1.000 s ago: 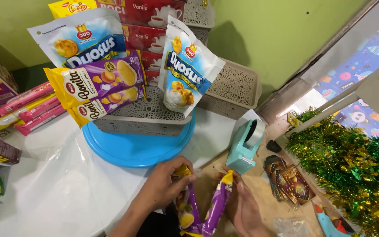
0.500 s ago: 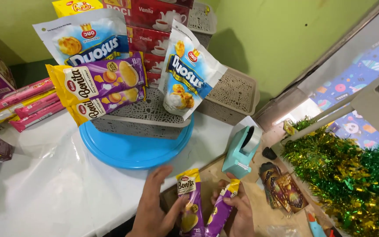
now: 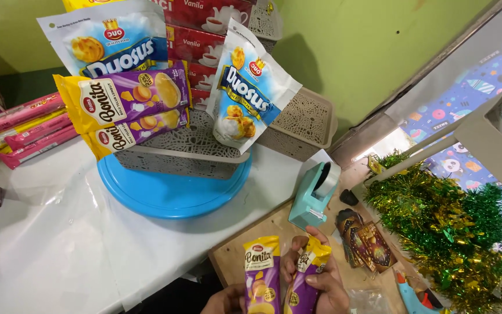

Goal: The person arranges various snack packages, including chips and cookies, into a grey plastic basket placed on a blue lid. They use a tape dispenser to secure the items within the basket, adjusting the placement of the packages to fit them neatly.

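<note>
Purple-and-yellow snack packs (image 3: 261, 274), two of them, upright at the bottom edge over the brown board (image 3: 245, 256). My right hand (image 3: 315, 279) wraps its fingers around one (image 3: 303, 279), my left hand (image 3: 223, 301) pinches the other from below, faces up for reading. Teal tape dispenser (image 3: 315, 195) just beyond.

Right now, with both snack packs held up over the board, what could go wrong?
The two purple-and-yellow packs sit close together in the right hand and left hand; one could slip. The tape dispenser stands just beyond them and may get knocked. The leaning pouch on the grey basket could topple if bumped.
</note>
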